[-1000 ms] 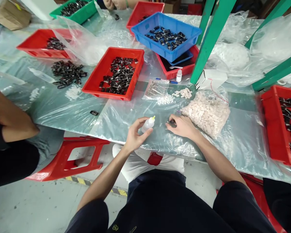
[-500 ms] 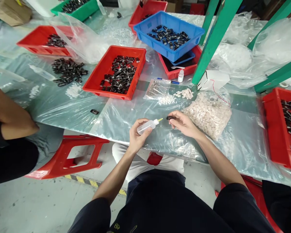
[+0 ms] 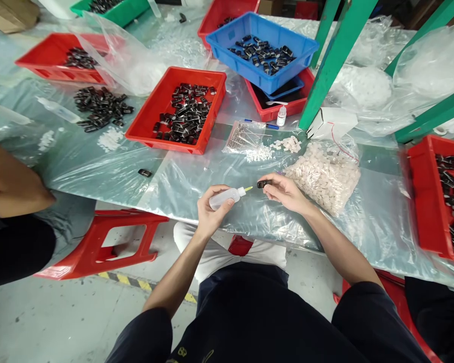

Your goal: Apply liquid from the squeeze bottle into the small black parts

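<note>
My left hand [image 3: 212, 210] is wrapped round a translucent squeeze bottle [image 3: 224, 198] with a white cap and a thin yellow-green needle tip pointing right. A small glossy black part [image 3: 264, 184] is pinched between the thumb and fingers of my right hand [image 3: 283, 192]. The needle tip and the black part are apart by a small gap. Right of my right hand lies a clear bag [image 3: 327, 176] full of small pale pieces. Beyond my hands are a heap of tiny white pieces [image 3: 260, 153] and a bag of thin metal pins [image 3: 242, 137].
A red tray [image 3: 136, 135] of black parts stands beyond my left hand, with a blue tray [image 3: 234, 59] behind. One loose black part [image 3: 145, 173] lies near the table edge. A green post [image 3: 327, 75] rises at back right. A co-worker's arm [image 3: 13, 181] is at left.
The black part has turned in my right fingers, showing more of its face. My left hand and the bottle have shifted slightly left in view. The whole view has moved slightly.
</note>
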The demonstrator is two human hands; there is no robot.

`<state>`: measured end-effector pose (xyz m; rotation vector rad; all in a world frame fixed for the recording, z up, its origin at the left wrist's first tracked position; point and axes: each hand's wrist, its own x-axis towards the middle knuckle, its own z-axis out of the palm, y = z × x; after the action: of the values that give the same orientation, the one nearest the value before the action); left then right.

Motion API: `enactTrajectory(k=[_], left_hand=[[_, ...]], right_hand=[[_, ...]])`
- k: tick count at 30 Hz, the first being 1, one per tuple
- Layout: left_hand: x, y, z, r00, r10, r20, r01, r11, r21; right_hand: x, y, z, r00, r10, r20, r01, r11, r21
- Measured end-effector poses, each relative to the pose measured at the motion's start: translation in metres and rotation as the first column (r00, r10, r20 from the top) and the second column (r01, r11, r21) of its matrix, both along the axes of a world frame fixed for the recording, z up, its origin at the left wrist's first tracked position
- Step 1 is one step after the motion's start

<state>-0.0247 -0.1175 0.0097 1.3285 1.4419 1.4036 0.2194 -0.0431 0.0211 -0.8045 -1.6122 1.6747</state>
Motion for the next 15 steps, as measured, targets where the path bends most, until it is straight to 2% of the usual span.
enactTrajectory(k=[15], left_hand=[[-0.0086, -0.0002, 0.0063, 0.989, -0.108, -0.1, 0.111, 0.994, 0.02]], right_hand=[[0.0031, -0.0014, 0.0056, 0.993, -0.007, 0.119, -0.014, 0.985, 0.173]])
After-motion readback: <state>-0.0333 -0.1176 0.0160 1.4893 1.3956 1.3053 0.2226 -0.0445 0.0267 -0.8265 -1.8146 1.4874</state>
